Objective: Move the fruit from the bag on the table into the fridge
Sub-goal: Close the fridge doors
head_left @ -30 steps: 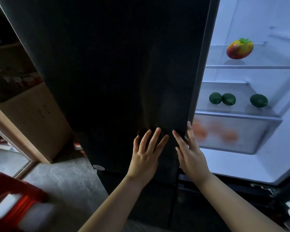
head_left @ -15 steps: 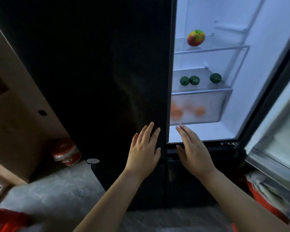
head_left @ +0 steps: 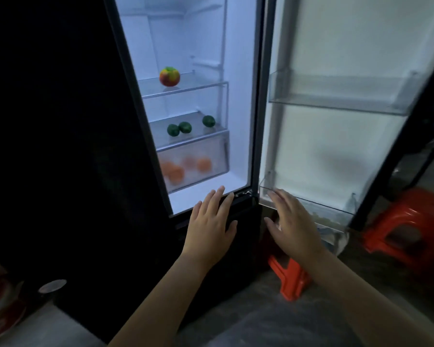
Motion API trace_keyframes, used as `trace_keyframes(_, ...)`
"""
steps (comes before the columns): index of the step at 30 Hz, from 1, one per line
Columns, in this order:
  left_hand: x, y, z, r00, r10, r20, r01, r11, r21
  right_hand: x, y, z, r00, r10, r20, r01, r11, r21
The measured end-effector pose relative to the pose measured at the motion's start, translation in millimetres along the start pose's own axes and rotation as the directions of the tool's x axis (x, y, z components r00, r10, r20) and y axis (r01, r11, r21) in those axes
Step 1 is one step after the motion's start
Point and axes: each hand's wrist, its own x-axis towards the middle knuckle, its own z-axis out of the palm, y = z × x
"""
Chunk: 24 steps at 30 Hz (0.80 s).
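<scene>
A fridge (head_left: 243,96) stands with its right door (head_left: 336,151) swung wide, the lit interior showing fruit on three levels. A red-and-yellow mango (head_left: 170,76) sits alone on the upper glass shelf (head_left: 201,87). Three limes (head_left: 185,127) lie on the shelf below, two touching at the left and one apart at the right. Oranges (head_left: 176,172) show as blurred shapes through the frosted front of the drawer (head_left: 211,151) beneath. The door's upper bin (head_left: 336,101) looks bare; the lower bin (head_left: 311,209) holds something too dim to make out. The left hand (head_left: 211,226) hovers at the fridge's bottom sill, fingers spread, its grip holding nothing. The right hand (head_left: 290,226), also spread and holding nothing, reaches over the lower bin's inner corner. Red stools (head_left: 406,226) stand on the floor behind and beneath the open door.
</scene>
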Motion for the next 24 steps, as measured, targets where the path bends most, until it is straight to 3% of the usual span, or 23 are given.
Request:
trace_keyframes(6, 29, 63, 23, 0.993, 0.112, 0.034, -0.111, 0.993, -0.045, -30, 69, -36, 0.99, 0.13, -0.055, -0.133, 0.989, -0.062)
trace_keyframes(13, 61, 143, 69, 0.96, 0.22, 0.173, -0.202, 0.972, -0.118, -64, 155, -48, 0.972, 0.232, 0.026, -0.226, 0.964, -0.139)
trace_keyframes(17, 74, 180, 98, 0.926, 0.264, 0.27, -0.238, 0.963, -0.125, -75, 203, -47, 0.963, 0.233, 0.135, -0.209, 0.963, -0.168)
trace_keyframes(24, 96, 214, 152, 0.873, 0.201, 0.443, -0.199, 0.979, -0.053, -72, 262, -31, 0.945, 0.181, 0.272, -0.151, 0.98, -0.129)
